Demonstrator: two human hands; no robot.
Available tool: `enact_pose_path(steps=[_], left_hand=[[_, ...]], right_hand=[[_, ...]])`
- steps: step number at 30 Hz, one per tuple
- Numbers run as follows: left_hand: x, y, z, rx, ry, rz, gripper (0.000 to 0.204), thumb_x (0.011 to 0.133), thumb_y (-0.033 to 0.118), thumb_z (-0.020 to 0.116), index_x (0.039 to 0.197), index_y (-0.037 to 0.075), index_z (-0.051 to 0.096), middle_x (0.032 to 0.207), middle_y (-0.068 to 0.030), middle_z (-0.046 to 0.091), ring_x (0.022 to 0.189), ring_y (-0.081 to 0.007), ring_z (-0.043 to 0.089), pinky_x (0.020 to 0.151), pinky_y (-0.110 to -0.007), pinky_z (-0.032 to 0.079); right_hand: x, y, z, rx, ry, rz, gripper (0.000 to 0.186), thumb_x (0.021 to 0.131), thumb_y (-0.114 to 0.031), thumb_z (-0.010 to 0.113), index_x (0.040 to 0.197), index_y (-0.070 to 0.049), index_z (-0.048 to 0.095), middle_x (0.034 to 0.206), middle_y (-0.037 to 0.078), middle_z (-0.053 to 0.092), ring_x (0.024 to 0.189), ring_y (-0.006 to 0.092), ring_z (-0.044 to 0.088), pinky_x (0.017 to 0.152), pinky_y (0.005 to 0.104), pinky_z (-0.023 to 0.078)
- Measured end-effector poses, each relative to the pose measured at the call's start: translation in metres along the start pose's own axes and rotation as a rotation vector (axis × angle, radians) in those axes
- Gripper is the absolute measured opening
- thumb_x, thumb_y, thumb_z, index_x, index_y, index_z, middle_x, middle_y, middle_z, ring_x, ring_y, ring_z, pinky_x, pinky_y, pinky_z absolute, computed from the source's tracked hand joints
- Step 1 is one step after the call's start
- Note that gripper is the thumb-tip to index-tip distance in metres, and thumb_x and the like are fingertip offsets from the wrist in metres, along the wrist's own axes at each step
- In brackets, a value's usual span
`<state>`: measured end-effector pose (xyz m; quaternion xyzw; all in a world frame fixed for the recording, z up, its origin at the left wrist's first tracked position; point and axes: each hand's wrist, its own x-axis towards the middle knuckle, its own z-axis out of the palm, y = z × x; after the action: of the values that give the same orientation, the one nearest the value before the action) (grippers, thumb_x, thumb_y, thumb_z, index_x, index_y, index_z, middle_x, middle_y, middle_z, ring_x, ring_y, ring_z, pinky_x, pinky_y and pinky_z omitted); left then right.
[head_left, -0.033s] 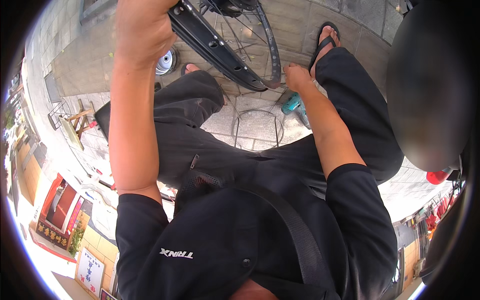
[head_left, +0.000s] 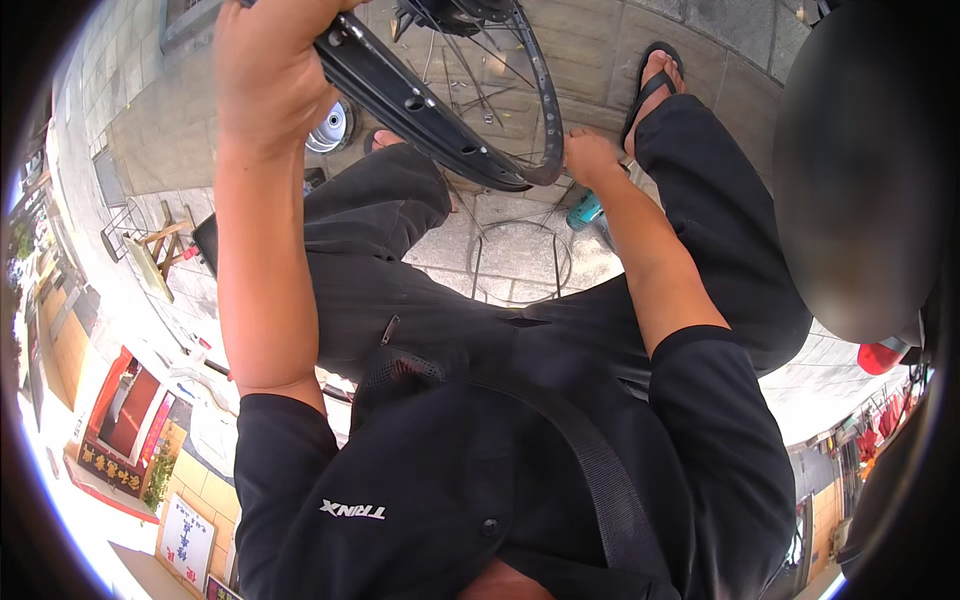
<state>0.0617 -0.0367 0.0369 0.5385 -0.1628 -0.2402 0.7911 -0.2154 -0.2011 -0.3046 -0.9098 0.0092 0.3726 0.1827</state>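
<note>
A black bicycle wheel rim (head_left: 420, 108) is held up tilted between my legs, with its dark hub (head_left: 462, 14) and thin spokes at the top edge of the view. My left hand (head_left: 275, 75) is closed around the upper left part of the rim; some of its fingers lie beyond the frame's edge. Close to the rim's right side is my right hand (head_left: 592, 157), its fingers curled together. Whether they touch the rim or pinch something small cannot be made out. Below that hand, partly hidden by my forearm, a teal power tool (head_left: 584, 212) rests on the paving.
Loose thin spokes (head_left: 482, 100) lie on the stone paving beyond the rim. A round silver metal part (head_left: 332, 126) sits left of it, near my foot. A thin wire frame (head_left: 520, 235) stands between my legs. Further left is a small wooden stool (head_left: 160, 250).
The rim has shifted slightly left and down, with my left hand moving left along with it. My right hand has moved only a little to the left.
</note>
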Motion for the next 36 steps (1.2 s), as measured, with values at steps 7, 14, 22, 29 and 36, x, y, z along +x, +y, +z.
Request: enact_pose_path(steps=[7,14,22,29,36], left_hand=[[-0.005,0.019,-0.036,0.189,-0.12,-0.173,0.047,0.079,0.021,0.061,0.119,0.003,0.044,0.106,-0.0108,0.037,0.101,-0.0238,0.044,0.108,-0.048,0.033],[-0.002,0.016,-0.022,0.299,-0.111,-0.121,0.045,0.077,0.024,0.064,0.114,0.008,0.043,0.103,-0.0084,0.037,0.095,-0.0226,0.042,0.1,-0.047,0.034],[-0.008,0.018,-0.029,0.259,-0.011,-0.154,0.038,0.076,0.019,0.063,0.108,0.009,0.046,0.1,-0.0063,0.04,0.089,-0.0197,0.044,0.093,-0.043,0.038],[-0.016,0.017,-0.041,0.228,0.004,-0.152,0.037,0.074,0.015,0.063,0.106,0.009,0.046,0.097,-0.0047,0.041,0.087,-0.0197,0.046,0.091,-0.041,0.04],[-0.019,0.019,-0.042,0.216,-0.004,-0.151,0.034,0.075,0.015,0.063,0.105,0.01,0.047,0.097,-0.0046,0.041,0.087,-0.0196,0.045,0.09,-0.041,0.04]], right_hand=[[0.026,-0.016,0.02,-0.04,0.103,-0.123,0.022,0.09,-0.006,0.065,0.11,-0.009,0.074,0.112,0.012,0.072,0.115,0.0311,0.069,0.095,0.0431,0.059],[0.031,-0.012,-0.003,-0.101,-0.181,-0.27,0.021,0.088,-0.004,0.067,0.105,-0.008,0.078,0.108,0.015,0.079,0.103,0.0326,0.076,0.084,0.0441,0.061],[0.001,0.039,-0.1,-0.066,-0.307,-0.034,0.026,0.083,-0.013,0.07,0.103,0.003,0.078,0.107,0.022,0.078,0.102,0.0417,0.075,0.087,0.0467,0.06],[-0.01,0.046,-0.218,0.739,0.236,0.421,0.037,0.097,-0.02,0.066,0.122,0.007,0.068,0.113,0.019,0.076,0.102,0.0334,0.076,0.091,0.0433,0.061],[0.022,-0.037,-0.236,1.91,0.664,-0.183,0.02,0.106,-0.015,0.063,0.114,0.004,0.062,0.108,0.014,0.072,0.093,0.0249,0.076,0.083,0.038,0.065]])
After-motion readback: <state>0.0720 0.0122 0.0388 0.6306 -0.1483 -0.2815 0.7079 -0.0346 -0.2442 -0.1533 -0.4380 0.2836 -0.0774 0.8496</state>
